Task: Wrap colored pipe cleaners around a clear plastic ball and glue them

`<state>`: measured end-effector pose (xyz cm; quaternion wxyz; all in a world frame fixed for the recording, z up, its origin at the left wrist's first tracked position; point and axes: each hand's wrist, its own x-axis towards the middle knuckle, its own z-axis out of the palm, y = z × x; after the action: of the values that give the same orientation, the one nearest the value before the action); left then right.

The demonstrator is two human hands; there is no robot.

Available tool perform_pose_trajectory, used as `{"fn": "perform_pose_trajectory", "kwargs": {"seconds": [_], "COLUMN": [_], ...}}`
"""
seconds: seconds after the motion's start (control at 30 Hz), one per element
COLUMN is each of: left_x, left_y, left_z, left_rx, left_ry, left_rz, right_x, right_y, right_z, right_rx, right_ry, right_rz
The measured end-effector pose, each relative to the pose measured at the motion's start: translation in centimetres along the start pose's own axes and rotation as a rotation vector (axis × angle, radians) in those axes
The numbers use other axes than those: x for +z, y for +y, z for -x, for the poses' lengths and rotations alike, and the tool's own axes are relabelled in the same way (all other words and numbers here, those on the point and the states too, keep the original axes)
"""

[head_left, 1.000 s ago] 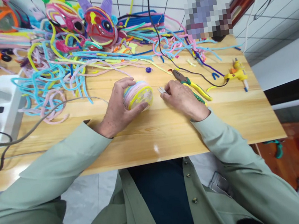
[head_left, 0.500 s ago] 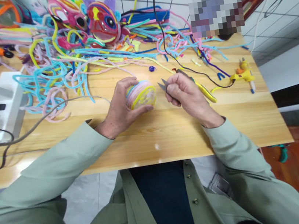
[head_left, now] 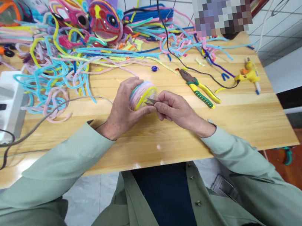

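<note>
A round ball wrapped in pink, blue and yellow fuzzy strands [head_left: 143, 92] is held just above the table by my left hand [head_left: 122, 107], thumb below and fingers behind it. My right hand [head_left: 174, 109] is closed on small scissors [head_left: 151, 101], whose grey blades point left against the ball's clear face with its yellow rim. The scissors' handles are hidden in my fingers. My left thumb and right fingertips are close together at the ball's lower right.
Green-and-yellow pliers [head_left: 200, 91] and a yellow glue gun [head_left: 249, 75] lie to the right. Tangled fuzzy stems [head_left: 51, 80] and decorated masks [head_left: 105, 22] fill the back. A white power strip [head_left: 12, 106] with cables is at left; a black cord crosses behind.
My right hand has moved left with the scissors, bringing their blades from beside the ball onto its face. The pliers behind that hand are now uncovered. My left hand keeps its hold.
</note>
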<state>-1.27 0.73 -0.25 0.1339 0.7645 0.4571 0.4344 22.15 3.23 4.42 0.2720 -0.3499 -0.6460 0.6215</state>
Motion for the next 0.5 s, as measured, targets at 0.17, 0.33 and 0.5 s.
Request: {"fn": "perform_pose_trajectory", "kwargs": {"seconds": [0.17, 0.33, 0.5], "left_x": [-0.2, -0.1, 0.3], "left_y": [0.2, 0.4, 0.5], "left_z": [-0.1, -0.3, -0.3], "left_rx": [0.024, 0.009, 0.022], "left_ry": [-0.014, 0.006, 0.082], "left_rz": [0.007, 0.027, 0.104], "right_x": [0.2, 0.7, 1.4], "right_y": [0.3, 1.1, 1.8], "right_z": [0.0, 0.0, 0.0], "right_rx": [0.029, 0.013, -0.033], "right_ry": [0.005, 0.047, 0.108], "right_rz": [-0.016, -0.071, -0.124]}}
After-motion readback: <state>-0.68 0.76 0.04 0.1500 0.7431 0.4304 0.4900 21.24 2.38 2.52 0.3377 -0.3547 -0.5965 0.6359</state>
